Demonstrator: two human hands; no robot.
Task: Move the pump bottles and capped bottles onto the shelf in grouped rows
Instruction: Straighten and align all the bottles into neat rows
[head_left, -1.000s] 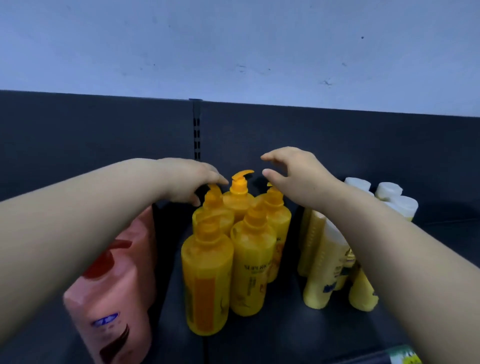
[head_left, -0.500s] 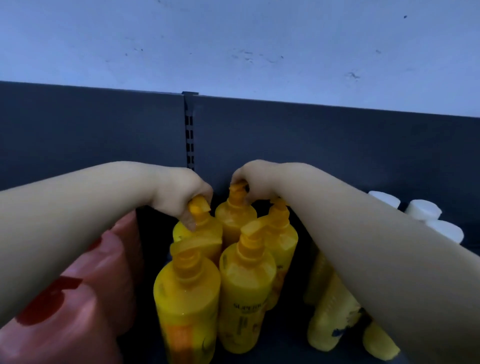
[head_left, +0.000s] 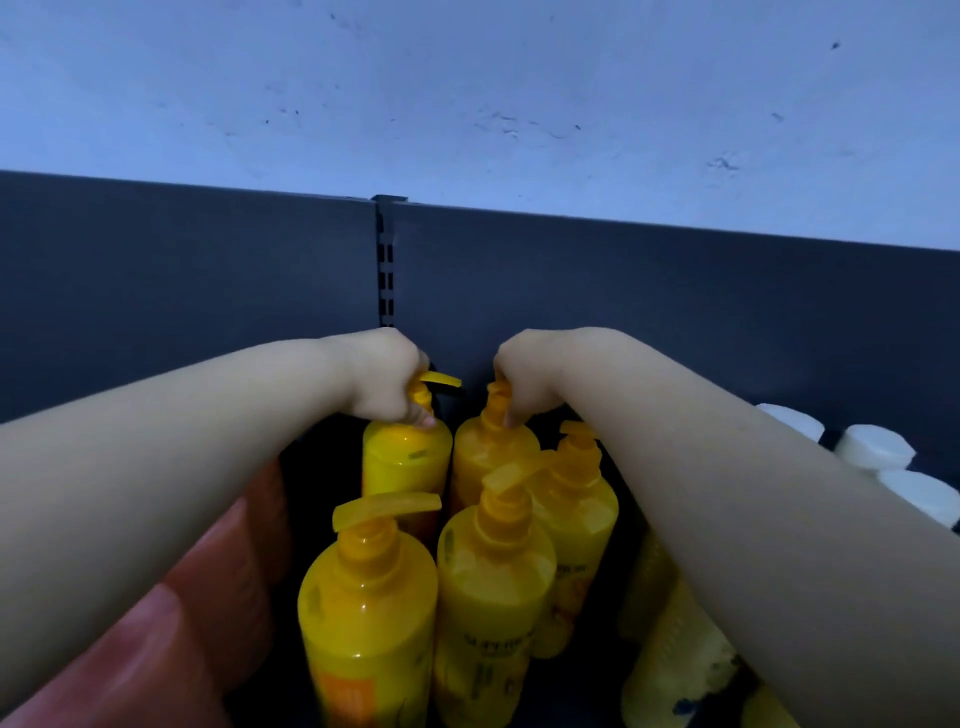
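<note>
Several yellow pump bottles stand clustered on a dark shelf. My left hand (head_left: 387, 376) grips the pump neck of the back left pump bottle (head_left: 405, 460). My right hand (head_left: 524, 379) grips the pump neck of the back middle pump bottle (head_left: 491, 454). Three more yellow pump bottles stand in front: a front left bottle (head_left: 369, 608), a front middle bottle (head_left: 493, 587) and a right bottle (head_left: 582, 509). Pale yellow bottles with white caps (head_left: 872, 447) stand to the right, partly hidden by my right forearm.
Large pink bottles (head_left: 171, 623) stand at the lower left under my left forearm. The dark shelf back panel (head_left: 675, 301) with a slotted upright (head_left: 385, 270) rises just behind the bottles. A pale wall is above.
Both hands reached over the pump bottles, dropped and closed on the necks of the two back bottles. The view has moved closer and the left bottle's pump spout now points right.
</note>
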